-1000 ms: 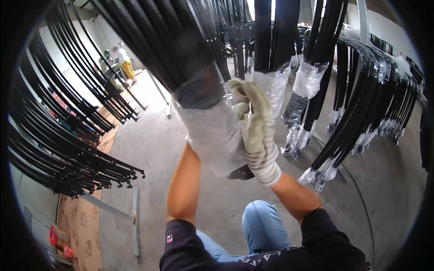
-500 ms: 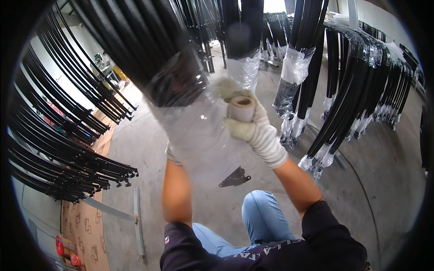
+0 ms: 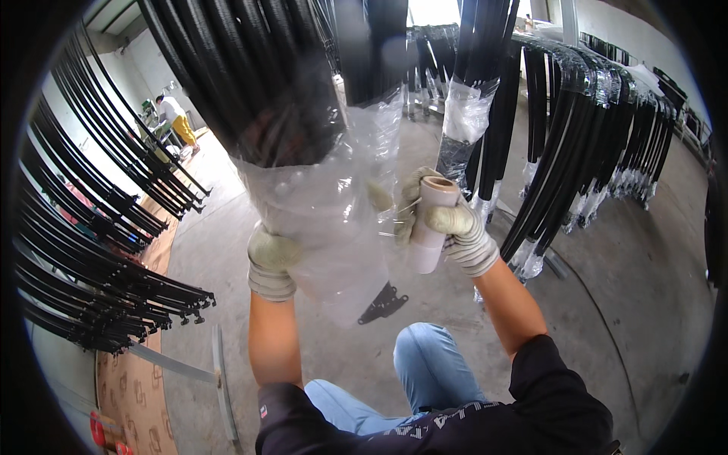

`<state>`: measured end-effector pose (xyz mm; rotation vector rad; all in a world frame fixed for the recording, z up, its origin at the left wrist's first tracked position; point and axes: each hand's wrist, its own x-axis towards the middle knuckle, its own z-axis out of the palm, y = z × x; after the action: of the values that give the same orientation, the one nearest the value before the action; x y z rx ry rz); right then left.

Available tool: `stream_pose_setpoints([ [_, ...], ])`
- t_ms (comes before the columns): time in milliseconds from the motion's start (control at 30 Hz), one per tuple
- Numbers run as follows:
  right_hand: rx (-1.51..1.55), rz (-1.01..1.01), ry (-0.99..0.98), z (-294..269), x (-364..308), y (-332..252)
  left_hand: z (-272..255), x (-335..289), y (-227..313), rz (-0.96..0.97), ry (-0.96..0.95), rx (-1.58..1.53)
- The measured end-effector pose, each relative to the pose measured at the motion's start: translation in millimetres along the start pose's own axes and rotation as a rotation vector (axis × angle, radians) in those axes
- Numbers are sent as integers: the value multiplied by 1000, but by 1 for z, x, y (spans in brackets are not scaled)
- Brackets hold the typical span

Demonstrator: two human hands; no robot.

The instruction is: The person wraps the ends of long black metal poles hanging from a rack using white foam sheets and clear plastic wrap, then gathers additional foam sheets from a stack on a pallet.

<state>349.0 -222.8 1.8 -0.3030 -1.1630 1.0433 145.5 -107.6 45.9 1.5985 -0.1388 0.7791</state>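
Note:
A bundle of long black tubes (image 3: 250, 83) hangs in front of me, its lower end wrapped in clear stretch film (image 3: 318, 220). A dark flat metal bracket (image 3: 384, 303) shows below the film. My left hand (image 3: 273, 258), in a pale work glove, is curled against the bundle's left side; its fingers are mostly hidden behind it. To the right of the bundle, my gloved right hand (image 3: 455, 227) is closed round a roll of stretch film (image 3: 431, 246), held nearly upright with its cardboard core end up. A pale glove patch shows at the bundle's right edge.
Film-wrapped black tubes (image 3: 561, 136) hang on a rack at the right. Unwrapped black tubes (image 3: 98, 280) hang in rows at the left. Metal strips (image 3: 221, 379) lie on the concrete floor (image 3: 531, 394). Another person (image 3: 178, 121) stands far left.
The film roll and my right hand have moved right and slightly down, away from the bundle, and more of the roll shows. My left hand has come into fuller view at the bundle's left side.

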Motion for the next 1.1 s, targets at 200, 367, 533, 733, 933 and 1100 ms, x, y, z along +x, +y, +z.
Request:
stream_pose_setpoints([
  [200,-412,44,1,39,-41,-21,-34,-24,-3,31,250,-204],
  [367,-988,-18,-13,73,-65,-8,11,-35,-8,287,459,674],
  [533,-1057,-90,-127,107,-58,24,48,-80,-53,446,825,706],
  [733,-1261,-343,60,133,-32,77,29,-112,-67,309,786,462],
  [933,-1145,-191,56,125,-28,84,11,-137,-75,145,634,176],
  [1100,-633,-225,62,110,-28,79,-3,-125,-97,168,629,-8],
])
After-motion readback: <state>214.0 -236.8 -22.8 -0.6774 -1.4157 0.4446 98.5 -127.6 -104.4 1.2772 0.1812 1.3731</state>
